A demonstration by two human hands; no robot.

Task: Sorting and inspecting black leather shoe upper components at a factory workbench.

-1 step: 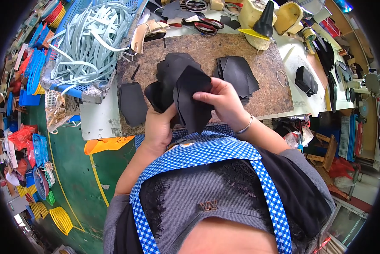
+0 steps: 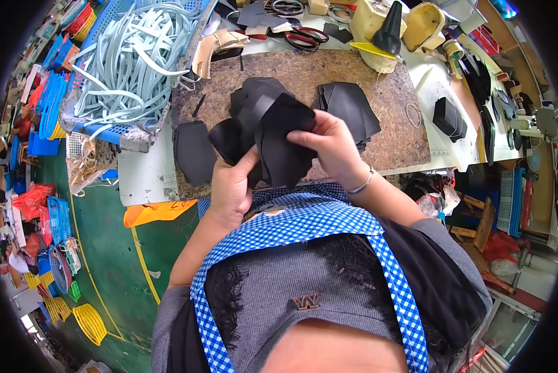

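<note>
Both my hands are above the brown work board, working with thin black cut pieces, perhaps leather or fabric. My right hand (image 2: 336,147) pinches the edge of a black piece (image 2: 285,146) between thumb and fingers. My left hand (image 2: 231,186) is closed around more black pieces, one curling up as a rounded flap (image 2: 228,140); its fingers are partly hidden behind them. Just beyond my hands lies a pile of black pieces (image 2: 254,90), partly covered by the held ones. A fanned stack of black pieces (image 2: 351,112) sits to the right, and a neater black stack (image 2: 193,153) to the left.
On the left, a blue basket (image 2: 143,138) holds pale blue strips (image 2: 136,68). At the back are scissors (image 2: 307,38) and a black cone-shaped nozzle (image 2: 388,31) near a yellow piece. A banded black bundle (image 2: 450,118) lies right of the board (image 2: 391,140).
The black piece in my right hand has tilted and shifted slightly up and to the right. The curled flap by my left hand has moved a little left.
</note>
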